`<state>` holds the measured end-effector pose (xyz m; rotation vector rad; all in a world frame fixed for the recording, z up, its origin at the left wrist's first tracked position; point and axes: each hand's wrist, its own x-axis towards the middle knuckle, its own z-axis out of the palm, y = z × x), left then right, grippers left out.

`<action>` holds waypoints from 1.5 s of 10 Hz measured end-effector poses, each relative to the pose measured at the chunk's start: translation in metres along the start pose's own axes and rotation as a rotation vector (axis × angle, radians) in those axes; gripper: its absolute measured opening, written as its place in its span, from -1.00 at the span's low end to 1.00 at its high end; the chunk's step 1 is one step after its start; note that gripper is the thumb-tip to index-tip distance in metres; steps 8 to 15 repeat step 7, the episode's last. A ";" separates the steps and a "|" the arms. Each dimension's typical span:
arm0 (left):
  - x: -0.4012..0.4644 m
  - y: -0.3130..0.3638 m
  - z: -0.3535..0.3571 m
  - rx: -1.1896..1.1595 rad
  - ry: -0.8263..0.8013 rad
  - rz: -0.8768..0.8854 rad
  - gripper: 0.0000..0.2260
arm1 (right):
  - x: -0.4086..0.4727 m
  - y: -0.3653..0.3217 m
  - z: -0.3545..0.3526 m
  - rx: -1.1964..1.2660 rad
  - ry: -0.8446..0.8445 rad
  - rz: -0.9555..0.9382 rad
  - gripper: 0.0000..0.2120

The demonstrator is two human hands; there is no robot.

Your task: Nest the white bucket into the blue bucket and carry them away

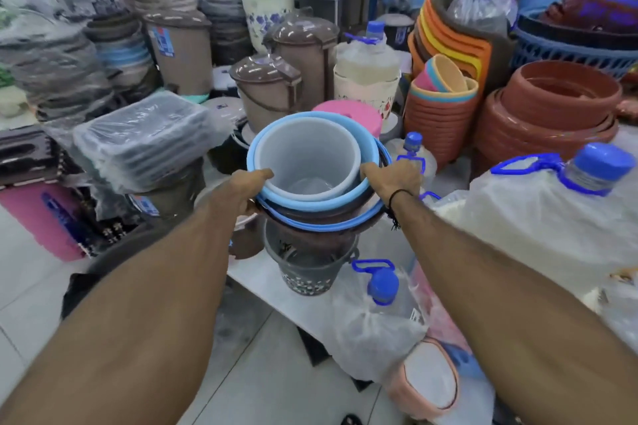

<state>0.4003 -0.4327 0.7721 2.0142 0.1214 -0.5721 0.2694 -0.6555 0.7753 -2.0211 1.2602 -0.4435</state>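
**Buckets nested; lift-and-carry stage in hand**

The white bucket (307, 162) sits inside the blue bucket (348, 195), rim just within rim, so the nesting step looks complete. Beneath them is a brown bucket (321, 214) with a blue band, and lower down a dark patterned basket (307, 272); whether the stack rests on that basket or is already raised, I cannot tell.

The person's left hand (247, 190) is closed on the near left rim, thumb over the edge and touching the white bucket's lip. The right hand (395, 179) is closed on the right rim, fingers wrapped out of sight behind it.

Judgement: the next move calls for an even two-handed lift, clearing the blue-capped bottles (379, 283) close by.
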 end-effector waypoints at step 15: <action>0.169 -0.099 0.039 0.675 -0.199 -0.082 -0.35 | 0.067 0.067 0.169 -0.250 -0.272 0.404 -0.40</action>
